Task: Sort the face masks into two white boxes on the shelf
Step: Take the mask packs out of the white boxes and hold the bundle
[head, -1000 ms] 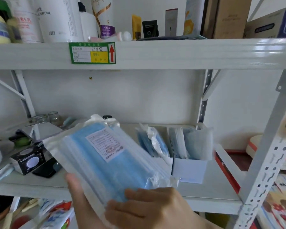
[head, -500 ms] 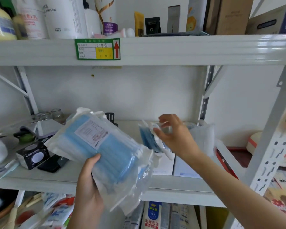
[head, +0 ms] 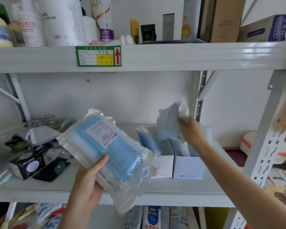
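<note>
Big mask pack (head: 109, 151) was gripped from below by left hand (head: 87, 182), kept in front of shelf (head: 180, 198), prob. as supply. Single wrapped mask (head: 169, 123) was pinched in right hand (head: 191, 131), raised above two white boxes (head: 187, 167), prob. for sorting.

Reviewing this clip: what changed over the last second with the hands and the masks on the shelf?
The right hand left the big mask pack, reached to the white boxes and lifted a small mask packet up above them, pinched in its fingers. The left hand took the big pack alone, shifting it left. Both boxes stayed in place on the shelf, other masks still in them.
</note>
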The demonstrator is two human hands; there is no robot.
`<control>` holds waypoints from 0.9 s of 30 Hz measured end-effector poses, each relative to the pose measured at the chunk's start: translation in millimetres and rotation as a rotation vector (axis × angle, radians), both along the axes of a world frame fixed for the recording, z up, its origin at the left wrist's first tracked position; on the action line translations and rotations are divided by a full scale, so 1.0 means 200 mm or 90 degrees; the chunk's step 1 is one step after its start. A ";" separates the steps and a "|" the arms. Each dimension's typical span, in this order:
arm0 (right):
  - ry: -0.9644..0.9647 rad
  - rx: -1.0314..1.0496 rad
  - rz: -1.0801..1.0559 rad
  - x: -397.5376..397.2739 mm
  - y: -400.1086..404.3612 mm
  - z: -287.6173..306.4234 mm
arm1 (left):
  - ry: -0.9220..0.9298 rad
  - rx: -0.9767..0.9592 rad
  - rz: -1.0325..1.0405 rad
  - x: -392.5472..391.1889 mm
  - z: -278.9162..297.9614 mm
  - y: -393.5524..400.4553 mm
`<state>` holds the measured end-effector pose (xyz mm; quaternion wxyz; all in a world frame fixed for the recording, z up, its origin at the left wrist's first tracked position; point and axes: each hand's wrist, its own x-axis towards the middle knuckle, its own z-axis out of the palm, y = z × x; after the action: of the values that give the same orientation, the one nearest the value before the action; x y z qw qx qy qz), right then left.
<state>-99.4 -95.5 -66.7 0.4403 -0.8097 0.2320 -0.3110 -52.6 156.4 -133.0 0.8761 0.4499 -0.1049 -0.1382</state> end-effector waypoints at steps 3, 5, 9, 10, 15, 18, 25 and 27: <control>-0.156 0.022 0.035 -0.09 0.06 0.04 | -0.012 0.024 -0.006 -0.02 0.01 -0.01; -0.219 -0.047 0.080 -0.15 0.14 0.02 | -0.024 0.023 -0.027 -0.02 0.00 -0.02; -0.235 -0.473 0.310 -0.22 0.26 -0.05 | -0.038 0.007 -0.020 -0.03 -0.01 -0.03; -0.227 -0.646 0.348 -0.21 0.27 -0.09 | -0.040 -0.005 -0.018 -0.03 -0.01 -0.03; -0.192 -0.864 0.376 -0.14 0.36 -0.24 | -0.044 0.015 -0.007 0.00 -0.06 0.00; -0.180 -0.826 0.392 -0.12 0.36 -0.26 | -0.014 -0.077 -0.109 0.03 -0.07 0.00; -0.296 -0.508 0.164 -0.18 0.22 -0.14 | 0.045 -0.014 -0.012 0.02 -0.05 0.00; -0.306 -0.347 0.052 -0.18 0.16 -0.10 | 0.060 -0.014 -0.004 0.02 -0.07 0.02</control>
<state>-135.9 -63.5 -87.3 0.2622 -0.8095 -0.0018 -0.5252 -48.0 160.6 -147.0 0.8845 0.4329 -0.0669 -0.1609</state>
